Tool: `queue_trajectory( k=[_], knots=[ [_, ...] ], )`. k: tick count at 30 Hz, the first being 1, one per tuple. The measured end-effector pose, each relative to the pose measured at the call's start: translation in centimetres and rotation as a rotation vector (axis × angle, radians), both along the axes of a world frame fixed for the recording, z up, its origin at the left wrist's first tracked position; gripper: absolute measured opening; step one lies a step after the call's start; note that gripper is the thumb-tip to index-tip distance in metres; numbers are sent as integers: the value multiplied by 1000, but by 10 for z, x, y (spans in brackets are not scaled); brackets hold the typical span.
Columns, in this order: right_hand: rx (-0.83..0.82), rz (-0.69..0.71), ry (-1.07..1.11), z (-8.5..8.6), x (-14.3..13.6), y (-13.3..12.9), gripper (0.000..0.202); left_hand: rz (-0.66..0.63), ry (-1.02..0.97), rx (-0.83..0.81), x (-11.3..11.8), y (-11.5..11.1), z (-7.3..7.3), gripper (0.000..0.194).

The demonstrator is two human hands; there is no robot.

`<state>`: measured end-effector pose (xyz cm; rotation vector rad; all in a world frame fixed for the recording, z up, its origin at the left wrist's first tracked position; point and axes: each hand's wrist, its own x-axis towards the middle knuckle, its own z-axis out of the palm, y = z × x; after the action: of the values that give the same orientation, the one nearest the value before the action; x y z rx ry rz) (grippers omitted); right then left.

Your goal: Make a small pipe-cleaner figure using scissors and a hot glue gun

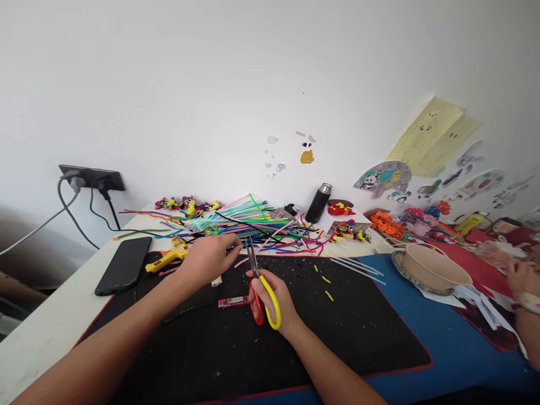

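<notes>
My right hand (276, 301) grips scissors (271, 304) with one yellow and one red handle loop, their blades pointing up and slightly parted. Just left of the blade tips, my left hand (215, 256) has thumb and forefinger pinched together; what they hold is too small to make out. Below the hands, a pink lighter (233, 302) lies on the black mat (337, 337). Several short yellow pieces (326, 279) are on the mat to the right. Behind my hands spreads a pile of coloured pipe cleaners (236, 219).
A phone (124, 266) and a yellow glue gun (167, 260) lie at left. A black bottle (319, 203) stands by the wall. Clear sticks (358, 269) and a beige bowl (436, 267) are right, near another person's hand (523, 278).
</notes>
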<state>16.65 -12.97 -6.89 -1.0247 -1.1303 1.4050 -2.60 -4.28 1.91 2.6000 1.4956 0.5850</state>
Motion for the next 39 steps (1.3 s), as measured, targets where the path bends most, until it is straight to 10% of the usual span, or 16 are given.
queue_trajectory(
  k=[39],
  knots=[
    [-13,14,26,-9,1,-7,67,2,71,-62,10,-8,0,34]
  ],
)
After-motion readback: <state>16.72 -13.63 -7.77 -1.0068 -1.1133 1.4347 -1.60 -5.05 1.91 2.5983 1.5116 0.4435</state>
